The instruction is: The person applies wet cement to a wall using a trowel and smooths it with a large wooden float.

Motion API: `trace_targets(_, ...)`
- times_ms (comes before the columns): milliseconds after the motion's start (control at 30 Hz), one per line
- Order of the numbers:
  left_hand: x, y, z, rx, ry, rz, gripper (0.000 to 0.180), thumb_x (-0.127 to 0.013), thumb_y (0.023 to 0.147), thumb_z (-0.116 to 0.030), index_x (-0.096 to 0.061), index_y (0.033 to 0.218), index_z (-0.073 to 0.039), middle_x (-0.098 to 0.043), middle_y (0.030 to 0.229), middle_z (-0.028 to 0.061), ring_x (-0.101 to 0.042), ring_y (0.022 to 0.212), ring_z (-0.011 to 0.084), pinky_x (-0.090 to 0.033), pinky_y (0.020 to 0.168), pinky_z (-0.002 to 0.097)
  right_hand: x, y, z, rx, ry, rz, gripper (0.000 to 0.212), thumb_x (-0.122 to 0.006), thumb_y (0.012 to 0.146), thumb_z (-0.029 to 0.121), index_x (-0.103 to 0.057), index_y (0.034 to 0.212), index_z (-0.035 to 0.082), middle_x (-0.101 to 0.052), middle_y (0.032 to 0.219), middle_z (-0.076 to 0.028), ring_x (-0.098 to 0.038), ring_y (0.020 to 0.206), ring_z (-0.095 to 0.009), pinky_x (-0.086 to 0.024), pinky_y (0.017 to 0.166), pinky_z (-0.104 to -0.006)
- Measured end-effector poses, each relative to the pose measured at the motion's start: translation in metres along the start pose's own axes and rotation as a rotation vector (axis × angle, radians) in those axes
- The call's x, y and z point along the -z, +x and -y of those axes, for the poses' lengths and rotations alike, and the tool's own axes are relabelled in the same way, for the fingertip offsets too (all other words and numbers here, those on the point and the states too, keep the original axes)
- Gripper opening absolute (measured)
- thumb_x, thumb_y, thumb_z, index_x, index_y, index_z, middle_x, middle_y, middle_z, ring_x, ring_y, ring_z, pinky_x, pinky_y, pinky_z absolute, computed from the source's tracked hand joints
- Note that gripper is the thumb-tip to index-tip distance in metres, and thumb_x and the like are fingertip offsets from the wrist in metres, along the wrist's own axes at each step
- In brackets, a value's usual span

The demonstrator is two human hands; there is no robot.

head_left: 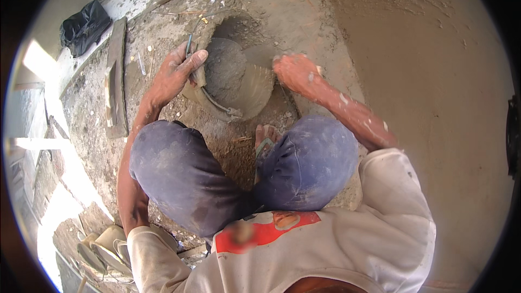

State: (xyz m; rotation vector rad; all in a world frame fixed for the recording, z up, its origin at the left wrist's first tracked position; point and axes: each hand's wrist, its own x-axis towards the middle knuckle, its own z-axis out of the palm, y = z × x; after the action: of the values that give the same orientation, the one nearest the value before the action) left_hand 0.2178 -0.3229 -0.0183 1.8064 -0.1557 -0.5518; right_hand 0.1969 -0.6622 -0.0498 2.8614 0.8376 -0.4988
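Observation:
A mortar-caked bucket (259,91) is tipped in front of my knees, with its mouth turned partly up toward me. Wet grey mortar (225,65) lies inside it. My left hand (182,68) grips the bucket's left rim, thumb over the edge, beside the wire handle (216,104). At the right rim my right hand (298,74) is closed around the handle of a trowel. The trowel's blurred blade (259,56) reaches into the bucket's mouth, next to the mortar.
Smoothed wet plaster (423,81) covers the wall surface on the right. Wooden boards (115,76) and a black plastic bag (84,27) lie to the left. Several round containers (108,247) sit at the lower left. My sandalled foot (266,137) is just below the bucket.

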Motion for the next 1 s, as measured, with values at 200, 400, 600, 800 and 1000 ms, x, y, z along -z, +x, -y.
trace_targets(200, -0.011, -0.004, 0.006, 0.009, -0.036, -0.067, 0.044, -0.063, 0.105, -0.043, -0.065, 0.122, -0.003, -0.058, 0.092, 0.0003, -0.055, 0.082, 0.0113, -0.048, 0.068, 0.0309, -0.026, 0.015, 0.026, 0.163, 0.19, 0.255, 0.02, -0.068, 0.081, 0.018, -0.071, 0.087, -0.001, -0.072, 0.079, -0.02, -0.069, 0.071, -0.042, -0.057, 0.069, -0.05)
trace_targets(400, -0.001, -0.011, 0.016, 0.045, -0.111, -0.098, 0.04, -0.063, 0.105, -0.042, -0.065, 0.124, -0.006, -0.058, 0.092, -0.0023, -0.053, 0.082, 0.0097, -0.045, 0.071, 0.0291, -0.023, -0.03, 0.055, -0.04, 0.767, 0.068, 0.034, -0.072, 0.091, 0.031, -0.07, 0.1, -0.002, -0.072, 0.09, -0.026, -0.071, 0.086, -0.046, -0.055, 0.081, -0.0532)
trace_targets(600, 0.027, -0.002, 0.047, 0.089, -0.237, -0.206, 0.044, -0.063, 0.105, -0.038, -0.063, 0.131, -0.002, -0.064, 0.101, -0.0013, -0.057, 0.089, 0.0093, -0.047, 0.08, 0.0282, -0.024, -0.036, 0.04, -0.067, 0.734, -0.117, 0.04, -0.07, 0.096, 0.035, -0.07, 0.106, -0.003, -0.071, 0.096, -0.027, -0.07, 0.091, -0.043, -0.055, 0.08, -0.0494)
trace_targets(800, 0.053, -0.022, 0.091, -0.005, -0.496, -0.243, 0.04, -0.058, 0.107, -0.022, -0.054, 0.142, -0.004, -0.067, 0.105, -0.0031, -0.056, 0.071, 0.0025, -0.043, 0.058, 0.0208, 0.092, -0.025, 0.041, 0.156, 0.67, -0.373, 0.039, -0.067, 0.099, 0.034, -0.064, 0.102, -0.005, -0.066, 0.085, -0.024, -0.066, 0.083, -0.044, -0.055, 0.078, -0.0491)
trace_targets(1000, 0.063, -0.023, 0.078, -0.044, -0.573, -0.156, 0.036, -0.057, 0.108, -0.017, -0.054, 0.141, -0.003, -0.069, 0.118, 0.0016, -0.065, 0.099, 0.0099, -0.053, 0.084, 0.0262, 0.217, -0.039, -0.018, 0.287, 1.4, -0.079, 0.027, -0.063, 0.104, 0.026, -0.068, 0.105, 0.0, -0.062, 0.07, -0.006, -0.056, 0.046, -0.01, -0.049, 0.037, -0.0245)
